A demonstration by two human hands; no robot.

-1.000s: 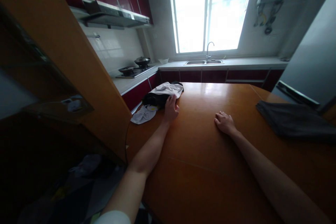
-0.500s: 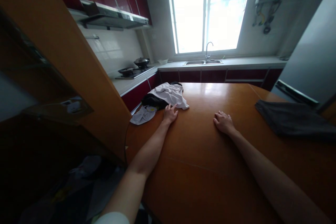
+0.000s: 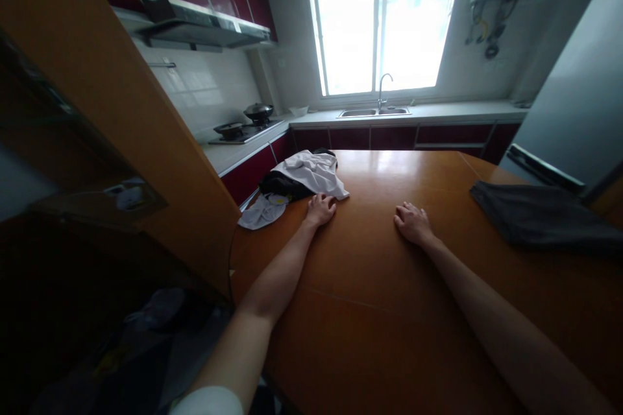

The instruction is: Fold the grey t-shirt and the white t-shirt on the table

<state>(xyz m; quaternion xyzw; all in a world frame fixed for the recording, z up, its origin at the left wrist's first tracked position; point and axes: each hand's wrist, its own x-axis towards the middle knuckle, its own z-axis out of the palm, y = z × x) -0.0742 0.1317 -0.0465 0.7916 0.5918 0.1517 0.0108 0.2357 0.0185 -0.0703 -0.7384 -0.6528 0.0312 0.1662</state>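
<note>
My left hand (image 3: 320, 210) rests palm down on the wooden table (image 3: 360, 253), its fingers a little bent and apart, holding nothing. Its fingertips lie at the near edge of a heap of clothes: a pale cloth garment (image 3: 311, 172) on top, black fabric (image 3: 280, 185) under it, and a light grey piece (image 3: 263, 212) at the left edge. My right hand (image 3: 412, 222) lies on the bare wood further right, fingers loosely spread, with nothing in it. Off to its right is a folded dark grey cloth (image 3: 540, 215).
Behind the table runs a white counter with a double sink (image 3: 374, 112) under the window. On the left are a stove with two pans (image 3: 258, 113) and a range hood (image 3: 204, 29). A wooden partition (image 3: 160, 142) stands close by my left arm; a fridge (image 3: 574, 97) is at the right.
My left hand has shifted slightly right along the edge of the clothes. My right hand stays in about the same place. The view has moved a little.
</note>
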